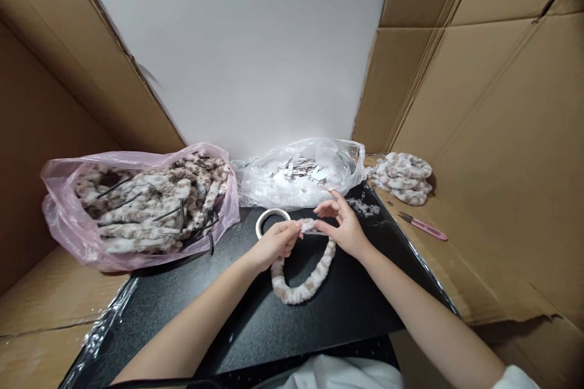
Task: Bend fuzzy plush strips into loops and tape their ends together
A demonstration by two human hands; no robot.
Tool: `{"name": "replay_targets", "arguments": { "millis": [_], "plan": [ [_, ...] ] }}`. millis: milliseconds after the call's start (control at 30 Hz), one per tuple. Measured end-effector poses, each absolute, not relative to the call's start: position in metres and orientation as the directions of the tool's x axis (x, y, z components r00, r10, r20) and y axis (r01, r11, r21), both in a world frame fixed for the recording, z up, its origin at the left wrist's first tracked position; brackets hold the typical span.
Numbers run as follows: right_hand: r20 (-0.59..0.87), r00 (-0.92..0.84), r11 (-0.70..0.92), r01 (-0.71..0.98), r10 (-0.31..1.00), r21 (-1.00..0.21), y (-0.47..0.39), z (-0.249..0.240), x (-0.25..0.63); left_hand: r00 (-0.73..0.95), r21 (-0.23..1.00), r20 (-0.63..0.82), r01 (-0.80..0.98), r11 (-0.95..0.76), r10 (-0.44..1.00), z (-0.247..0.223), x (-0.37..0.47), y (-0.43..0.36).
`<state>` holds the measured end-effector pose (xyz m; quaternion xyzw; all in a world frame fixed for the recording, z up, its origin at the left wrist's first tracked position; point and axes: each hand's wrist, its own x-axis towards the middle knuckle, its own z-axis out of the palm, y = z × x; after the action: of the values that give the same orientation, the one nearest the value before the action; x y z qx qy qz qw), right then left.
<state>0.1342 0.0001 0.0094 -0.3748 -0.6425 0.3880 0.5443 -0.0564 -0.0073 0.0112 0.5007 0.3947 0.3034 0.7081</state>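
That fluffy loop (pixel 298 296) is mottled white and tan; the left bag (pixel 232 206), pink. The tabletop (pixel 347 316) is speckled black.

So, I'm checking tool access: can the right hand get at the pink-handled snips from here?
Probably yes. The pink-handled snips lie uncovered on the cardboard, to the right of the right hand, and nothing tall stands between. Its thumb is at the furry ring, though.
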Motion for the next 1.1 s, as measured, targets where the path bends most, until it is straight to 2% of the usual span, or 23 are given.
{"name": "replay_targets", "arguments": {
  "millis": [100,167,233,300,367,433,667,900,1100],
  "plan": [
    [0.530,0.070,0.512,0.175,0.845,-0.841,0.003,0.019,0.146,0.479,0.962,-0.213,-0.047,0.268,0.851,0.007,-0.054,-0.008],
    [0.564,0.096,0.552,0.127,0.820,-0.824,0.001,0.029,0.155,0.468,0.968,-0.197,-0.044,0.246,0.862,0.006,-0.052,-0.008],
    [0.537,0.015,0.537,0.001,0.843,-0.844,-0.003,0.038,0.159,0.456,0.973,-0.186,-0.038,0.227,0.871,0.005,-0.051,-0.008],
    [0.441,-0.175,0.437,-0.062,0.880,-0.897,-0.010,0.043,0.155,0.448,0.977,-0.176,-0.030,0.211,0.877,0.005,-0.050,-0.008],
    [0.308,-0.358,0.331,0.004,0.882,-0.943,-0.016,0.042,0.145,0.448,0.983,-0.152,-0.022,0.180,0.881,0.006,-0.049,-0.009],
    [0.218,-0.431,0.286,0.099,0.876,-0.953,-0.020,0.035,0.131,0.443,0.992,-0.117,0.010,0.125,0.889,0.008,-0.047,-0.010],
    [0.232,-0.254,0.282,0.185,0.939,-0.941,-0.020,0.017,0.112,0.387,0.978,0.040,0.173,-0.115,0.921,0.012,-0.044,-0.018],
    [0.233,-0.192,0.287,0.336,0.953,-0.897,-0.018,0.013,0.114,0.491,0.937,0.077,0.263,-0.232,0.868,0.024,-0.047,-0.021],
    [0.263,-0.163,0.306,0.378,0.951,-0.874,-0.019,0.011,0.112,0.557,0.919,0.107,0.261,-0.296,0.823,0.029,-0.050,-0.022]
  ]
}}
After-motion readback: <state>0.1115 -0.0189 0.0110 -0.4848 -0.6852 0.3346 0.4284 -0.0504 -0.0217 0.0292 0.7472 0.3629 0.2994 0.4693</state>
